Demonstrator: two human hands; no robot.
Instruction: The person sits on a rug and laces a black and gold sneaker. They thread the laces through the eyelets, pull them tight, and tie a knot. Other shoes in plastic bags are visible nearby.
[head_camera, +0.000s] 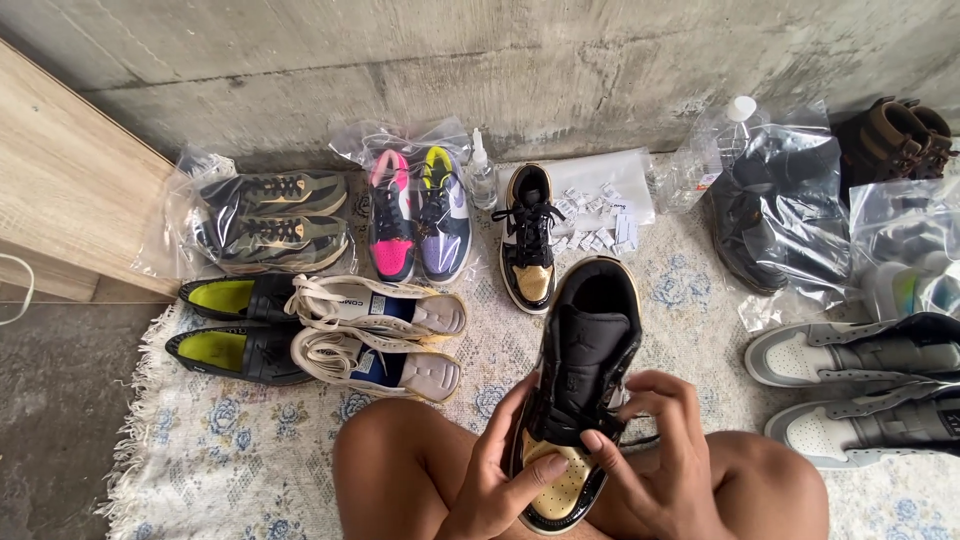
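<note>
A black and gold sneaker (580, 350) rests over my bare knees, toe toward me. My left hand (495, 470) cups its left side, thumb lying on the gold toe. My right hand (655, 450) pinches at the black laces on its right side. The matching black and gold sneaker (528, 240) stands laced on the patterned rug (230, 440) just beyond.
Shoes ring the rug: bagged olive sneakers (275, 220), a bagged pink and purple pair (420, 215), black slip-ons (235, 325), cream sneakers (375, 335), grey high-tops (865, 385), bagged black boots (765, 215). A spray bottle (482, 175) and a bag of small packets (600, 200) lie by the concrete wall.
</note>
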